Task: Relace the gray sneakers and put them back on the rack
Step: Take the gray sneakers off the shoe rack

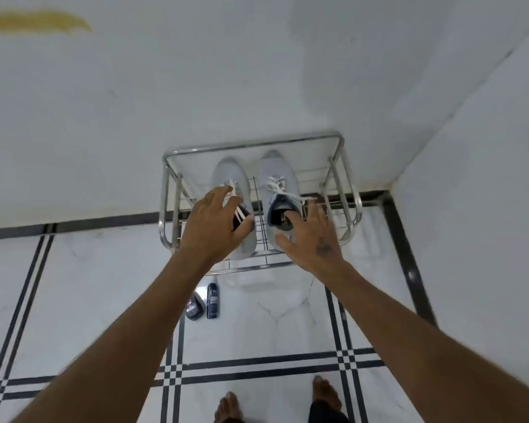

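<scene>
Two light gray sneakers with white laces stand side by side, toes to the wall, on the top shelf of a chrome wire shoe rack (251, 145). My left hand (214, 224) lies over the heel end of the left sneaker (229, 169), fingers down its left side and thumb across the opening. My right hand (312, 236) grips the collar of the right sneaker (275, 169), with a finger inside the dark opening and the thumb on the heel. Laces on both shoes look threaded and loosely tied.
The rack stands in a corner against white walls, on a white tiled floor with black stripe lines. A small dark bottle (213, 300) and a dark rounded object (194, 306) lie on the floor before the rack. My bare feet (327, 395) show at the bottom.
</scene>
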Motion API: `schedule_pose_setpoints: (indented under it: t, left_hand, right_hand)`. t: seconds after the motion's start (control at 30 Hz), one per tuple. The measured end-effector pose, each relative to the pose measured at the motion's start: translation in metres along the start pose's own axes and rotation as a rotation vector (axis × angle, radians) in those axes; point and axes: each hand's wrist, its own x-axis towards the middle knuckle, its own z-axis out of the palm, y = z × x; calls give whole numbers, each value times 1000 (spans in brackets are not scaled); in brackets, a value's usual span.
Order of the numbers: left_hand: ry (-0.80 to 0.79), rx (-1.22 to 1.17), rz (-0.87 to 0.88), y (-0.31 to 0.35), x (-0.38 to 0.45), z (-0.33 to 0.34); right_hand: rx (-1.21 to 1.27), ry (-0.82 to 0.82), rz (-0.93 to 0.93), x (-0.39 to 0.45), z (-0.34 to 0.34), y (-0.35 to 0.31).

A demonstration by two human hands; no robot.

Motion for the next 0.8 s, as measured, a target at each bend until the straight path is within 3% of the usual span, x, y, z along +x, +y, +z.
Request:
schedule_pose_setpoints:
  t: [0.1, 0.3, 0.47, 0.8]
  left_hand:
    - [-1, 64, 93, -22, -9, 55]
    - [139, 42, 236, -59, -19, 133]
    - [347, 114, 288, -63, -3, 152]
    - [503, 155, 374, -56, 12, 165]
  right_hand:
    - [4, 79, 12, 16, 45, 18]
    - [145, 426, -49, 32, 123, 38]
    - [193, 585, -137, 50, 143, 44]
    - [275, 760, -245, 68, 160, 52]
